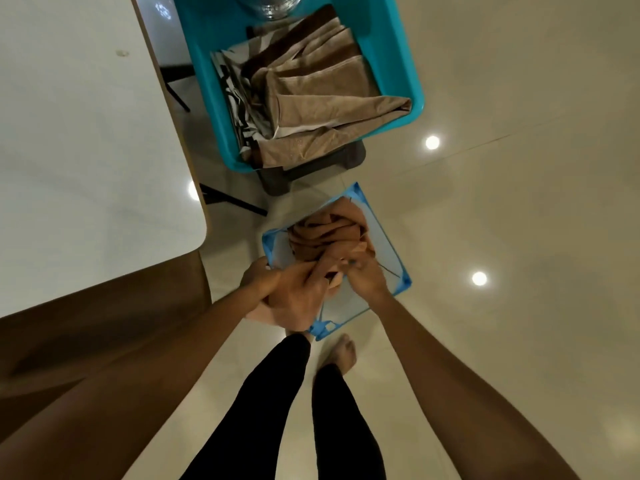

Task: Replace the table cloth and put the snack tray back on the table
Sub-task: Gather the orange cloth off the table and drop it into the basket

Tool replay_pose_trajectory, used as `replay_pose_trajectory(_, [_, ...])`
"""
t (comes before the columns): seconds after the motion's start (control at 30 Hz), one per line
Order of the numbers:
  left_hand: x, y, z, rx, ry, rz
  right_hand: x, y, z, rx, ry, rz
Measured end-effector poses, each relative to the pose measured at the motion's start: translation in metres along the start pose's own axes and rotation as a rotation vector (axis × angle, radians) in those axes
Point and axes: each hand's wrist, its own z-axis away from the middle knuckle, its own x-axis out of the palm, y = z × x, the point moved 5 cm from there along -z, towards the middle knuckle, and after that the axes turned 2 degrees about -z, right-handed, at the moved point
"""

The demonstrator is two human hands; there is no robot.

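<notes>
Tablecloth (329, 233), half hidden in the blue hamper (268, 242), is gripped by left hand (287, 296) and right hand (369, 277).

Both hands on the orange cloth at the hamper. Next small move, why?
Probably push the bunch in the left hand down into the hamper and let go: most of the orange cloth lies inside, the right hand grips it there, only that end is over the rim.

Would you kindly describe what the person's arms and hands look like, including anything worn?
The left arm and right arm are bare as far as the view shows: no sleeves, watch or bracelets. The left hand and right hand are ungloved, with no rings visible. One right fingernail seems painted bluish, though blurred.
</notes>
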Motion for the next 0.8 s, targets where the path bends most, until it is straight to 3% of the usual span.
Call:
replay_pose_trajectory(0.13, [0.004,0.001,0.003,0.006,-0.071,0.049,0.037,-0.022,0.030,0.034,-0.398,-0.014])
replay_pose_trajectory(0.2, [0.007,0.004,0.003,0.016,-0.080,0.063,0.059,-0.026,0.036,0.158,-0.471,-0.109])
replay_pose_trajectory(0.27, [0.008,0.004,0.002,0.029,-0.103,0.065,0.081,-0.017,0.032,0.261,-0.500,-0.057])
replay_pose_trajectory(0.33, [0.006,0.001,0.001,0.025,-0.117,0.062,0.095,-0.016,0.030,0.248,-0.518,-0.085])
replay_pose_trajectory(0.5, [-0.003,-0.011,-0.002,0.034,-0.156,0.059,0.064,-0.026,0.021,0.232,-0.264,-0.664])
replay_pose_trajectory(0.63, [-0.005,-0.010,-0.005,0.057,-0.126,0.016,-0.004,-0.005,-0.004,0.198,0.302,-1.063])
replay_pose_trajectory(0.7, [-0.003,-0.002,-0.004,0.078,-0.122,-0.014,-0.027,0.013,-0.008,0.138,0.535,-0.958])
replay_pose_trajectory(0.73, [-0.003,0.003,-0.002,0.095,-0.129,-0.037,-0.030,0.015,-0.011,0.062,0.535,-0.784])
replay_pose_trajectory(0.8, [0.000,0.011,0.001,0.090,-0.171,-0.075,-0.013,0.009,-0.014,-0.187,0.340,-0.361])
